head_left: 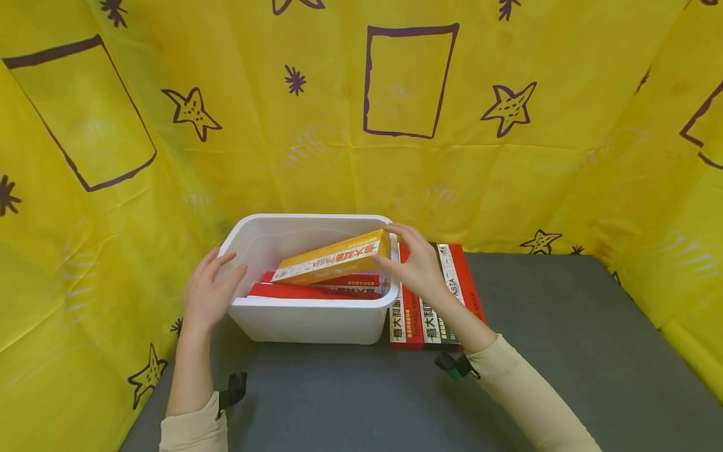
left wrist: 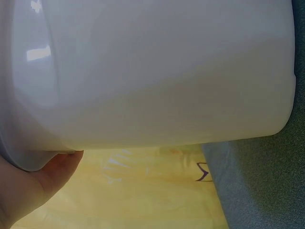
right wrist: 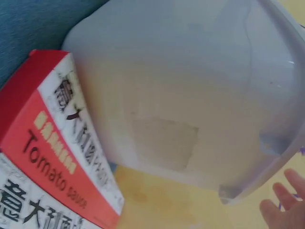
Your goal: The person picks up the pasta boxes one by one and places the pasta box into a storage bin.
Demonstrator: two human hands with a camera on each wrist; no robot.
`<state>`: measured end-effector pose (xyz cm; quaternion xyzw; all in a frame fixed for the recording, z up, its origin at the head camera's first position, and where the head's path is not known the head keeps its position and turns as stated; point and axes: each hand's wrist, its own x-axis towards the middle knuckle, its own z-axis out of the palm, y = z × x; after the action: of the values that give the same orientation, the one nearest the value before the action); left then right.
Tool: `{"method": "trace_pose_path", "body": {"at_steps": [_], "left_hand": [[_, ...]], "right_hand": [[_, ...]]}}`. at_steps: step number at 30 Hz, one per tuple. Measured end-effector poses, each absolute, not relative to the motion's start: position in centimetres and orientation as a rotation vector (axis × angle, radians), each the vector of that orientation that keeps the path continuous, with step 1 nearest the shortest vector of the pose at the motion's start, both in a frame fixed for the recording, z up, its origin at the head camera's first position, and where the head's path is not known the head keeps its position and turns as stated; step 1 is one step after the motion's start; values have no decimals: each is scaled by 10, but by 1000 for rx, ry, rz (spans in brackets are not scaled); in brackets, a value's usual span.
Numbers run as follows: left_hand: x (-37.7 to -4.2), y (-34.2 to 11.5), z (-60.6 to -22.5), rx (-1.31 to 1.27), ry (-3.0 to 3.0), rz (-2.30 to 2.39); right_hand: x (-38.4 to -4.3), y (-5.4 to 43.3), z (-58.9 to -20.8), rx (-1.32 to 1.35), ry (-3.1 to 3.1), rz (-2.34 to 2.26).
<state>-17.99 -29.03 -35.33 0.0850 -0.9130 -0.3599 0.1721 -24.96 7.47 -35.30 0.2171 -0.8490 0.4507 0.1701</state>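
A white plastic bin (head_left: 305, 323) stands on the dark table with several boxes inside. A yellow pasta box (head_left: 333, 257) lies tilted in it, its right end raised near the rim. Under it are red boxes (head_left: 305, 292). My right hand (head_left: 418, 263) pinches the yellow box's raised end between thumb and fingers, over the bin's right rim. At the left rim my left hand (head_left: 206, 295) grips the bin's edge; the left wrist view shows part of that hand (left wrist: 33, 186) against the rim's underside. Fingers of my right hand (right wrist: 286, 205) show beyond the rim in the right wrist view.
Right of the bin, red "Tomato sauce" pasta boxes (right wrist: 52, 157) and a black pasta box (head_left: 443, 314) lie side by side, close against its wall. Yellow patterned cloth (head_left: 339, 157) hangs behind and along the sides of the dark table (head_left: 339, 402).
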Motion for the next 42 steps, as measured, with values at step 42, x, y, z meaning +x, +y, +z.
{"method": "trace_pose_path", "body": {"at_steps": [42], "left_hand": [[-179, -289, -354, 239, -2582, -1011]], "right_hand": [[-208, 157, -402, 347, -2522, 1610]]}}
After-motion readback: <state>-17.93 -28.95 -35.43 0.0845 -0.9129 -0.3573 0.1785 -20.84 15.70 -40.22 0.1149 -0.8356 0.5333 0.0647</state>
